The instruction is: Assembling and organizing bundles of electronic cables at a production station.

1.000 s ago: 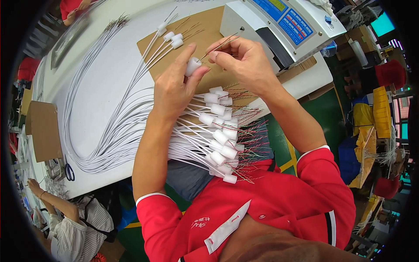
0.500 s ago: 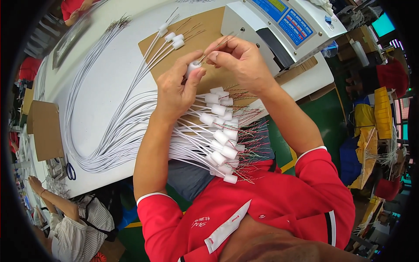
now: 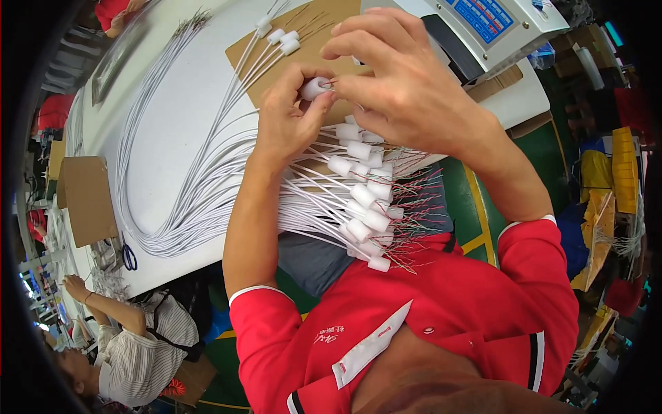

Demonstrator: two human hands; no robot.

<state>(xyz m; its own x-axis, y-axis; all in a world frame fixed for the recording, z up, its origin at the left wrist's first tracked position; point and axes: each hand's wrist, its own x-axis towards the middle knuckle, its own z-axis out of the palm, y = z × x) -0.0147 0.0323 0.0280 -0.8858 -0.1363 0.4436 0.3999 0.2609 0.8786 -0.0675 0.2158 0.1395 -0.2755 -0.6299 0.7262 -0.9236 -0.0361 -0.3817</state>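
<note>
1 white cylindrical sleeve (image 3: 314, 88) is pinched by the left hand (image 3: 288, 112), apparently for steadiness; red-and-white wires (image 3: 329, 83) are met by the right hand (image 3: 408, 88), its grip unclear.

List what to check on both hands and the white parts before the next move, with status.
1. Left hand grips white cylinder: ok.
2. Reddish wires show at the cylinder's open end: ok.
3. Right hand is at that wire end: ok.
4. Right hand has a firm pinch on the wires: cannot tell.
5. Piled cylinders all have wires out: cannot tell, they overlap.
6. Dark blue handles lie away from both hands: ok.
</note>
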